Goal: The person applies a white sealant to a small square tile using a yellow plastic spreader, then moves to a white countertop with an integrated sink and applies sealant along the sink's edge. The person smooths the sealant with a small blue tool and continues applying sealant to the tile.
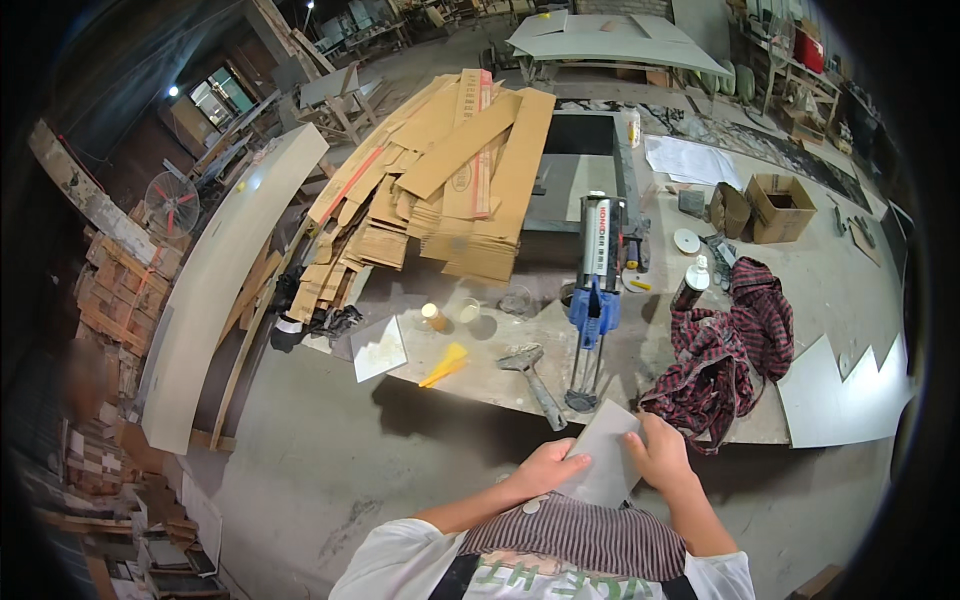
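A pale grey flat tile [606, 458] is held tilted in front of my striped apron, just off the workbench's near edge. My left hand [545, 468] grips its left side, thumb lying on the face. On the opposite edge, my right hand [660, 450] is closed with its thumb on the face too; the fingers of both hands are partly hidden behind the tile. Closest beyond it on the bench are a grimy scraper [532, 382] and a silver and blue caulking gun [598, 250]. A yellow spreader [446, 364] and a white flat offcut [380, 350] lie farther left.
Cardboard strips [470, 180] are heaped at the bench's far left. A checked shirt [715, 350] lies crumpled on the right, beside a dark bottle with a white top [692, 284]. A cardboard box [780, 208] and jagged white sheet [840, 400] sit farther right. A long pale panel [220, 300] leans left.
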`<action>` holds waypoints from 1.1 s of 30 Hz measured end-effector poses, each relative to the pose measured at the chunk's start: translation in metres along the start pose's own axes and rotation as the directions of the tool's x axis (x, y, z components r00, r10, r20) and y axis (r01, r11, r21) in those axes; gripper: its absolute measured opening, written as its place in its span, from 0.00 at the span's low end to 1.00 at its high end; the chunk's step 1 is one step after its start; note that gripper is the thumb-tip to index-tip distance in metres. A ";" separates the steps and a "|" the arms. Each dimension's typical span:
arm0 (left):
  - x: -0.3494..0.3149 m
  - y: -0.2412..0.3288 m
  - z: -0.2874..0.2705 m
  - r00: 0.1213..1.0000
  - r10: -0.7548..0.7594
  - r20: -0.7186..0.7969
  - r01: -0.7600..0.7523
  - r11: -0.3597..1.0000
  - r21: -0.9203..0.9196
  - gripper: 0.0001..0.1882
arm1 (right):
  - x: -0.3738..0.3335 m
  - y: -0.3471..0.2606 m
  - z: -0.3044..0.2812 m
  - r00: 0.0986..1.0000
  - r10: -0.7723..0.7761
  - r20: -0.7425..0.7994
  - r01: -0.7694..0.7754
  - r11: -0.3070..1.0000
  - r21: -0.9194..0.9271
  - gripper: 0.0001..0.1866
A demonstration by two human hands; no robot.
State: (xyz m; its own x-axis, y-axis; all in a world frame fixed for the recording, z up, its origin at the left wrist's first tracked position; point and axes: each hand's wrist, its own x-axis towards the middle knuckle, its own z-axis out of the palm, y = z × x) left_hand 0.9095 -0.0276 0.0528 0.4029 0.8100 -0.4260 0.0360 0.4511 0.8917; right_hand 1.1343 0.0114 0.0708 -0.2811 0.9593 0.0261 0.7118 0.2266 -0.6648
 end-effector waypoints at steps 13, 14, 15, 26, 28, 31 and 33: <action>-0.170 -0.057 -0.177 0.664 -0.076 -0.744 -0.307 0.879 -0.365 0.16 | -0.139 0.076 0.157 0.445 0.527 0.725 -0.673 0.730 -0.117 0.26; -0.185 -0.072 -0.188 0.669 -0.055 -0.742 -0.388 0.826 -0.410 0.18 | -0.140 0.075 0.161 0.392 0.636 0.665 -0.577 0.733 -0.361 0.26; -0.197 -0.086 -0.195 0.671 -0.032 -0.741 -0.463 0.762 -0.453 0.19 | -0.140 0.073 0.165 0.492 0.668 0.558 -0.507 0.741 -0.440 0.25; -0.271 -0.139 -0.229 0.488 -0.154 -0.859 -0.591 0.666 -0.455 0.21 | 0.098 -0.149 0.324 0.399 0.443 0.803 -0.896 0.003 0.443 0.41; -0.288 -0.140 -0.227 0.431 -0.201 -0.880 -0.605 0.659 -0.447 0.20 | 0.136 -0.185 0.358 0.354 0.538 0.765 -0.873 -0.104 0.477 0.40; -0.313 -0.138 -0.217 0.366 -0.244 -0.898 -0.623 0.653 -0.431 0.19 | 0.174 -0.205 0.387 0.356 0.651 0.671 -0.744 -0.237 0.625 0.35; -0.324 -0.142 -0.214 0.363 -0.224 -0.905 -0.638 0.648 -0.416 0.18 | 0.188 -0.180 0.421 0.389 0.660 0.643 -0.647 -0.301 0.701 0.31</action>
State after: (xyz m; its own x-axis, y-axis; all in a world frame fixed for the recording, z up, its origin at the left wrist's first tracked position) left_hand 0.5778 -0.2739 0.0313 -0.6890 0.5321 -0.4921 -0.6142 -0.0681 0.7862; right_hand 0.6819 0.0800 -0.1188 -0.0526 0.4143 -0.9086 -0.4837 -0.8066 -0.3398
